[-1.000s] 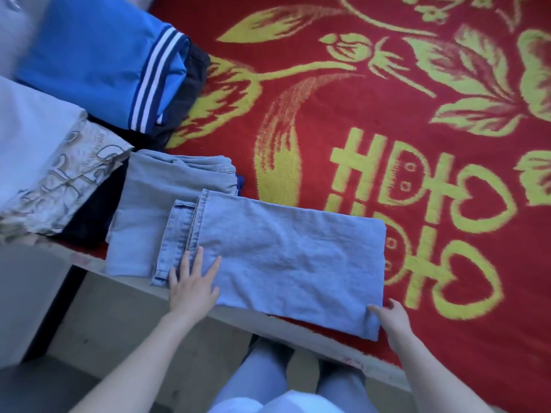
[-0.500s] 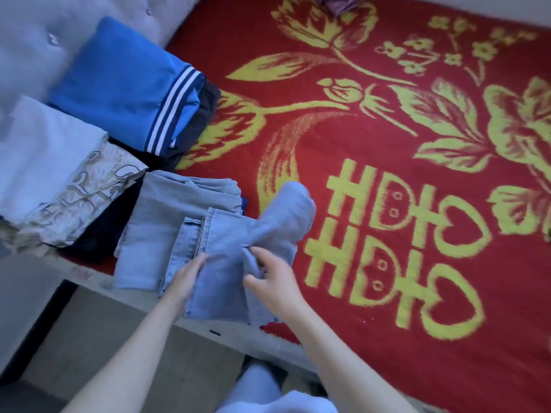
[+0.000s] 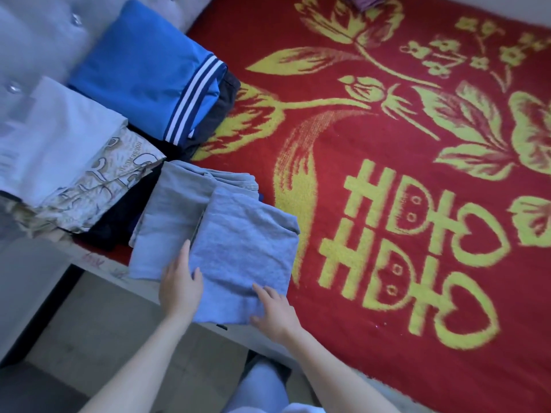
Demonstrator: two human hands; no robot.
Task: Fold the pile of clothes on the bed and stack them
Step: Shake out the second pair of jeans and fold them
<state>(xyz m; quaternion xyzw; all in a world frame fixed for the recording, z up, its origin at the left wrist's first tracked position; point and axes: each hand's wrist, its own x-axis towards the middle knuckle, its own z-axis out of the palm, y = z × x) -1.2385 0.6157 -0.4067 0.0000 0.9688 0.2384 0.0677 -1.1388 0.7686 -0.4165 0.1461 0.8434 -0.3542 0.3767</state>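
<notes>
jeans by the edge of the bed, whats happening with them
A person is folding clothes on a red blanket. Both hands press flat on a folded pair of light blue jeans at the near edge, left hand on its left side, right hand on its near edge. The jeans overlap another folded denim piece. Folded stacks sit to the left.

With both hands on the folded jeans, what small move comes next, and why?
Probably slide the folded jeans left onto the denim pile: the left hand and right hand lie flat on them, and they only partly overlap it.
</notes>
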